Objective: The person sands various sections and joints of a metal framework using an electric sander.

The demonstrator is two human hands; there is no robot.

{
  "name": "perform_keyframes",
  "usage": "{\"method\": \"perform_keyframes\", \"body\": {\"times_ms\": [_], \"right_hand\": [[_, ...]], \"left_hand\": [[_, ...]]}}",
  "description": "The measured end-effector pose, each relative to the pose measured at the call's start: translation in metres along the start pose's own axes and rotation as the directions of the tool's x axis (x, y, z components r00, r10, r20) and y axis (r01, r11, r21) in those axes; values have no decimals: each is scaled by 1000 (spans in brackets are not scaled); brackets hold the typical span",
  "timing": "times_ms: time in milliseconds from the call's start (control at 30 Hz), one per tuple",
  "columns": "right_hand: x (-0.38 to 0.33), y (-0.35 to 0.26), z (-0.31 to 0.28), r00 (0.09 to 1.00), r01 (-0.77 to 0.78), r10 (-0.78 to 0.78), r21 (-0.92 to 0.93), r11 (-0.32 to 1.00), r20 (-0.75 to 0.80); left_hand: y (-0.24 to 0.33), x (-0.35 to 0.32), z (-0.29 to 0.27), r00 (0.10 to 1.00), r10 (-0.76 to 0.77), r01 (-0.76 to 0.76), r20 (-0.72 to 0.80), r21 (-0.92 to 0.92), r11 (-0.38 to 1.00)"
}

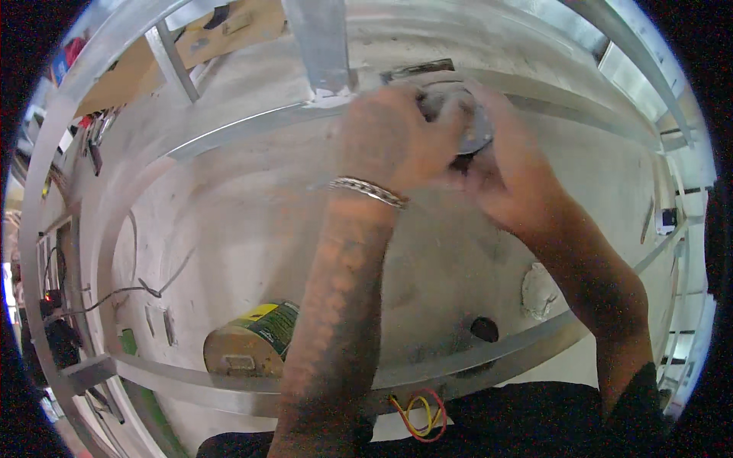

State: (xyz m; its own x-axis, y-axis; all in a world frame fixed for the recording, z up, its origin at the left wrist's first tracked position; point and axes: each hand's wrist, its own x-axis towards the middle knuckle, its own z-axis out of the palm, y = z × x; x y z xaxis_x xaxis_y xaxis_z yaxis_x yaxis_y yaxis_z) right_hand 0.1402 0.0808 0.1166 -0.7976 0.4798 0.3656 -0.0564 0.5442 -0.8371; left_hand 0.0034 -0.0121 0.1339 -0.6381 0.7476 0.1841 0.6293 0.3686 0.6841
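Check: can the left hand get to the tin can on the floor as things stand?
Probably not right away. The left hand is pressed with the right hand around a round grey part up at the frame, and a metal bar crosses just in front of the tin can.

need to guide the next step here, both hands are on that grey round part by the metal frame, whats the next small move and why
Probably keep the left hand steadying the grey round part while the right hand seats it. Both hands already wrap it close to the metal frame, and much of it is hidden, so letting go seems premature.
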Motion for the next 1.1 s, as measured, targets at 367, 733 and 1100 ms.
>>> {"method": "perform_keyframes", "body": {"times_ms": [367, 733, 1100], "right_hand": [[42, 21, -48, 990, -128, 136, -172, 977, 31], [98, -39, -15, 858, -513, 512, -115, 851, -41], [134, -11, -2, 901, -428, 431, -65, 901, 46]], "left_hand": [[22, -8, 32, 998, -56, 57, 14, -435, 899], [28, 1, 23, 976, -148, 37, -162, -541, 840], [30, 7, 0, 971, -231, 152, -65, -576, 803]]}}
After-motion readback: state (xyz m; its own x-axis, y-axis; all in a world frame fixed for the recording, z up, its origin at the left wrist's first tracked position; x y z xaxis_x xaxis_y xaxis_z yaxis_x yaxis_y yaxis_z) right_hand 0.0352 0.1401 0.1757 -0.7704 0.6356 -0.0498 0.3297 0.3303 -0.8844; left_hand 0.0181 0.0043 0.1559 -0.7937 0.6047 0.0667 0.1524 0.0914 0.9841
